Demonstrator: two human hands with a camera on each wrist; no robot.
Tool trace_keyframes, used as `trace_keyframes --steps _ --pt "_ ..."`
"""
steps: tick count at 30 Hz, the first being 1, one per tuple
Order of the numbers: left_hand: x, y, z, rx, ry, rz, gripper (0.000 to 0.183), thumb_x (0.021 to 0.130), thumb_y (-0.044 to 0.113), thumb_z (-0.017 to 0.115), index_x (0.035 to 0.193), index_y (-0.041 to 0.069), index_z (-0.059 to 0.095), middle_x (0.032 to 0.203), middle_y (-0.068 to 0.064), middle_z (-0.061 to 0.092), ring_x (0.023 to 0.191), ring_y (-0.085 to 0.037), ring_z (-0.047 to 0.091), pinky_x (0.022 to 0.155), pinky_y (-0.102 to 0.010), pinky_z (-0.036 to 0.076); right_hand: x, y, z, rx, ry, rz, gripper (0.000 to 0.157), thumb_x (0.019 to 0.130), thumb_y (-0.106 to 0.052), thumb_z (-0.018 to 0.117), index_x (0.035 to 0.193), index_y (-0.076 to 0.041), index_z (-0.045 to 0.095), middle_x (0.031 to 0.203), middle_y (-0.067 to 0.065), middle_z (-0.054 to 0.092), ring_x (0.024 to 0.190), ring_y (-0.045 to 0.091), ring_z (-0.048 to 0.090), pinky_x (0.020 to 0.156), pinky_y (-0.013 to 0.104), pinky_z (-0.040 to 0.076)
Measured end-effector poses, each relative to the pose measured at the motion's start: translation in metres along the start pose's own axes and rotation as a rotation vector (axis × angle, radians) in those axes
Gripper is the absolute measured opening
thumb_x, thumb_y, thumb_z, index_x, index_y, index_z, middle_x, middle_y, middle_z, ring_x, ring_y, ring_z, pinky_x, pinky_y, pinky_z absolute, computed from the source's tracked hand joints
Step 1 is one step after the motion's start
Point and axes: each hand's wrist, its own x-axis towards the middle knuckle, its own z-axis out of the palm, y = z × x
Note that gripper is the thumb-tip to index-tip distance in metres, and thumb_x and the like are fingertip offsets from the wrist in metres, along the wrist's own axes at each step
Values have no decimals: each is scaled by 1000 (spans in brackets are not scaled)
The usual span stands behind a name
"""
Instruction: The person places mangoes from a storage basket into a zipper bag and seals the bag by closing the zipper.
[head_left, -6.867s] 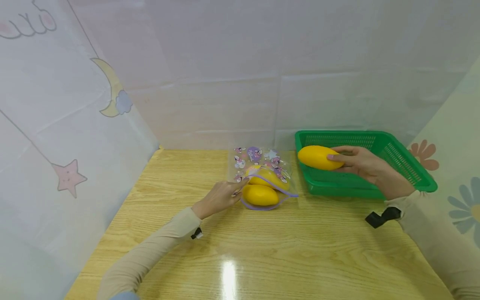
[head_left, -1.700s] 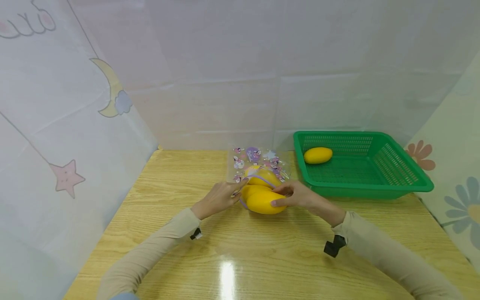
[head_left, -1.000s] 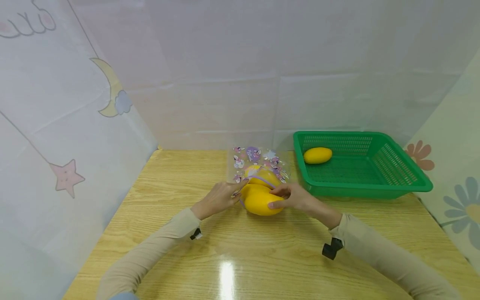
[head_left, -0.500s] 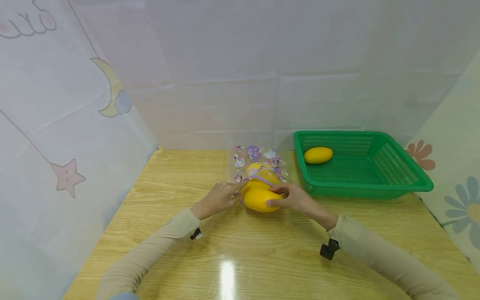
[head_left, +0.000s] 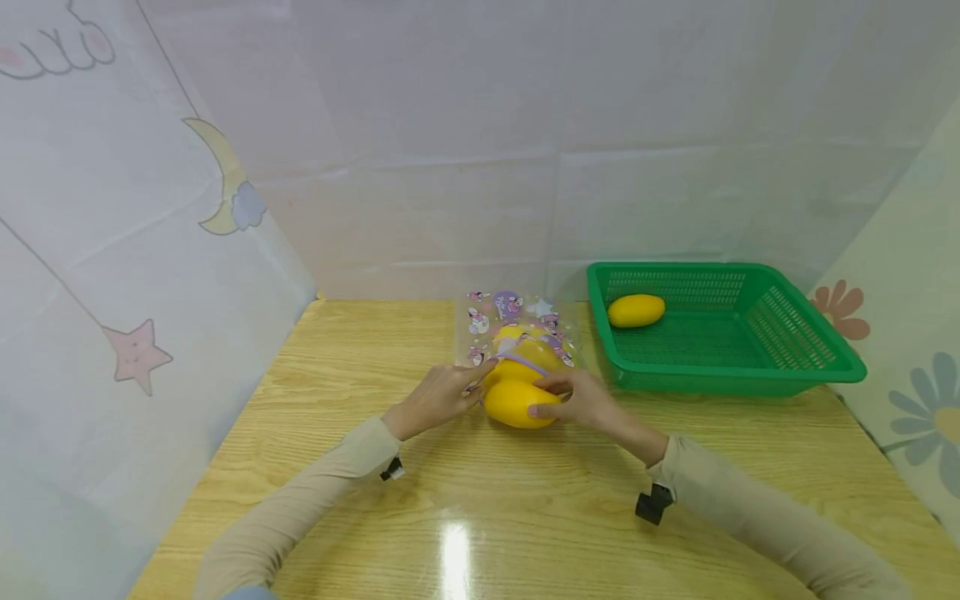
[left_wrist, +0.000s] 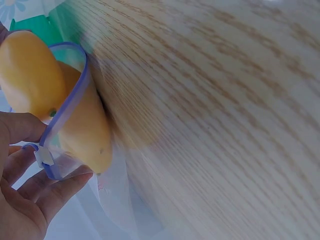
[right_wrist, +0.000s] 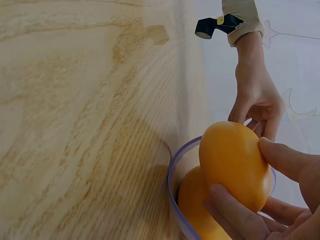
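Note:
A clear zip bag (head_left: 480, 321) with cartoon prints and a purple zip edge lies on the table. Several yellow mangoes (left_wrist: 85, 127) are inside it. My left hand (head_left: 437, 400) pinches the left side of the bag's mouth, near the white slider (left_wrist: 44, 156) in the left wrist view. At the mouth, my right hand (head_left: 581, 404) grips another mango (head_left: 517, 404) between thumb and fingers. The right wrist view shows this mango (right_wrist: 234, 165) just above the purple rim (right_wrist: 172, 185), over a mango in the bag. How far it is inside I cannot tell.
A green plastic basket (head_left: 720, 379) stands at the back right, holding one mango (head_left: 636, 311) at its left end. The wooden table (head_left: 360, 533) meets a pale wall sheet (head_left: 435, 225) at the back.
My right hand has carried a mango from over the basket to the bag's mouth. Lately it has shifted slightly left with the mango. The left hand stays at the bag's edge.

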Motion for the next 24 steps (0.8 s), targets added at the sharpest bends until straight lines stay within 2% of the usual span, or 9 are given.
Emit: trace_keyframes --steps 7,12,21,24 --pt "1 1 -1 3 -5 4 55 85 -2 73 137 -1 55 62 -1 61 44 1 21 41 -12 22 3 2 5 -131 93 -15 49 85 -27 80 120 4 68 119 19 67 104 35 65 80 39 57" --pt "1 1 -1 4 -6 3 50 86 -1 72 134 -2 57 60 0 59 43 3 20 40 -11 23 2 3 7 -145 124 -11 49 85 -28 80 121 3 69 120 19 67 103 33 65 82 41 56" --pt "1 0 0 9 14 6 52 84 -4 73 134 -2 58 57 2 55 43 3 18 40 -12 22 -3 2 9 -158 111 -20 47 85 -20 79 123 6 66 128 24 61 102 31 65 79 36 57" --pt "0 0 -1 7 11 6 52 85 -4 72 135 -1 57 57 3 54 44 3 18 40 -11 21 -4 3 9 -127 112 -9 47 86 -19 79 123 6 66 128 25 61 99 31 66 77 35 57"
